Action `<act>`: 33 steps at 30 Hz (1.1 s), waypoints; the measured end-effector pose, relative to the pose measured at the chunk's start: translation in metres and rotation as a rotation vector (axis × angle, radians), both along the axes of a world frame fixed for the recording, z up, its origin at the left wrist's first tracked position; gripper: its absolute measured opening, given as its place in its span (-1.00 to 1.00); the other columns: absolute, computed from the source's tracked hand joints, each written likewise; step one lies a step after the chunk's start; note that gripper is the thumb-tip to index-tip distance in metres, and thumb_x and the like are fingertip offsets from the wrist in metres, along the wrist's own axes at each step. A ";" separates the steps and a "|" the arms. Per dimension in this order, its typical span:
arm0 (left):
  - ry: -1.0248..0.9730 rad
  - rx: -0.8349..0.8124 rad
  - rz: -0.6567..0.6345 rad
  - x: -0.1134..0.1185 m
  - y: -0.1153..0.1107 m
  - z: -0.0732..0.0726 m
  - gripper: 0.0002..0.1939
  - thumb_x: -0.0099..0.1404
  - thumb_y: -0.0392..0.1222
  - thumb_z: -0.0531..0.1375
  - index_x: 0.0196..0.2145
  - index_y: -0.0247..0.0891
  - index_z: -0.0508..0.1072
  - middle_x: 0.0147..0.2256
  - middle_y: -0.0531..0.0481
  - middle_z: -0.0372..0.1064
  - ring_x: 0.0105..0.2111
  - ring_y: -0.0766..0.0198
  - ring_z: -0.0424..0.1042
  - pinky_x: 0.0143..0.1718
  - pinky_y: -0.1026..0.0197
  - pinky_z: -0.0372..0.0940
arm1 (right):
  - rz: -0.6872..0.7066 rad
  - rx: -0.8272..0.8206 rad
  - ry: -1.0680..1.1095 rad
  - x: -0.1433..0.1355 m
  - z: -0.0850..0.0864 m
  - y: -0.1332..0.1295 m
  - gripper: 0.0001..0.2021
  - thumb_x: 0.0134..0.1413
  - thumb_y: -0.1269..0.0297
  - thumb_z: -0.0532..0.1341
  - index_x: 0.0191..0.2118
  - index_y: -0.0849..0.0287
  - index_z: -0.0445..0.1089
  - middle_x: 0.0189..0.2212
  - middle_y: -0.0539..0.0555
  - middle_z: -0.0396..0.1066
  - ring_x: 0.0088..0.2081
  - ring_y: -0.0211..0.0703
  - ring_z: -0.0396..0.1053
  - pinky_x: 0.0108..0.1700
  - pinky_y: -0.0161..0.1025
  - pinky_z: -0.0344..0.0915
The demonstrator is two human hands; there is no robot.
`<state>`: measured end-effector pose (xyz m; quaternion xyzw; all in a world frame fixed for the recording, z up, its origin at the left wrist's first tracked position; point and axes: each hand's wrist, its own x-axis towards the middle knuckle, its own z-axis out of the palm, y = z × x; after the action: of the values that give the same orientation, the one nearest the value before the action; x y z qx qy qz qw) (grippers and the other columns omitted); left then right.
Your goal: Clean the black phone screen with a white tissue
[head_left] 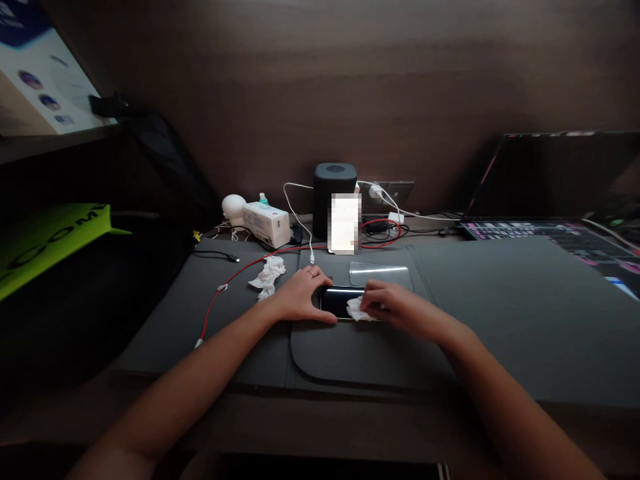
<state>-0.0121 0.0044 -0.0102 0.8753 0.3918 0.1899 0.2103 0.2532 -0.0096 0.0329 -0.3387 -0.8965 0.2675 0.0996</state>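
Note:
A black phone [336,302] lies sideways on the grey mat [350,357]. My left hand [306,297] grips its left end, thumb along the near edge and fingers at the far edge. Over the phone's right part, my right hand [393,305] is closed on a white crumpled tissue [357,309], which touches the screen. The phone's right end is hidden by that hand. Just behind the phone lies a clear flat sheet [379,274]. Another crumpled tissue [270,275] rests left of my left hand.
A dark speaker [323,200] stands at the back, with a white box [267,225] to its left. A red cable [240,272] curves across the mat's left side. An open laptop [555,177] is at the right. Cables and a plug [375,192] are near the wall.

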 end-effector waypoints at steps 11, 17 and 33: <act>0.054 0.019 0.016 0.001 -0.001 0.001 -0.37 0.01 0.25 0.39 -0.12 -0.21 0.39 -0.12 -0.08 0.30 -0.08 0.01 0.34 -0.02 0.01 0.27 | -0.104 0.253 -0.031 -0.054 -0.019 0.012 -0.81 0.24 0.45 0.14 -0.37 0.22 0.47 -0.37 0.07 0.29 -0.41 -0.21 0.24 -0.35 -0.29 0.09; 0.033 0.015 0.014 0.001 -0.001 0.000 -0.35 0.00 0.24 0.40 -0.09 -0.20 0.38 -0.09 -0.08 0.30 -0.07 0.03 0.34 -0.01 0.02 0.26 | -0.009 0.113 -0.015 -0.046 -0.011 0.004 -0.85 0.24 0.44 0.16 -0.33 0.21 0.46 -0.34 0.05 0.30 -0.39 -0.23 0.27 -0.34 -0.31 0.13; 0.026 0.021 0.006 0.002 -0.001 -0.001 -0.38 -0.02 0.24 0.41 -0.14 -0.19 0.38 -0.12 -0.06 0.31 -0.08 0.03 0.35 -0.04 0.02 0.25 | -0.096 0.246 -0.018 -0.055 -0.020 -0.003 -0.86 0.22 0.49 0.15 -0.36 0.22 0.42 -0.35 0.06 0.26 -0.35 -0.18 0.21 -0.32 -0.29 0.09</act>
<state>-0.0105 0.0037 -0.0113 0.8786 0.3953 0.1834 0.1954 0.1985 -0.0130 0.0127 -0.3690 -0.9061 0.1473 0.1450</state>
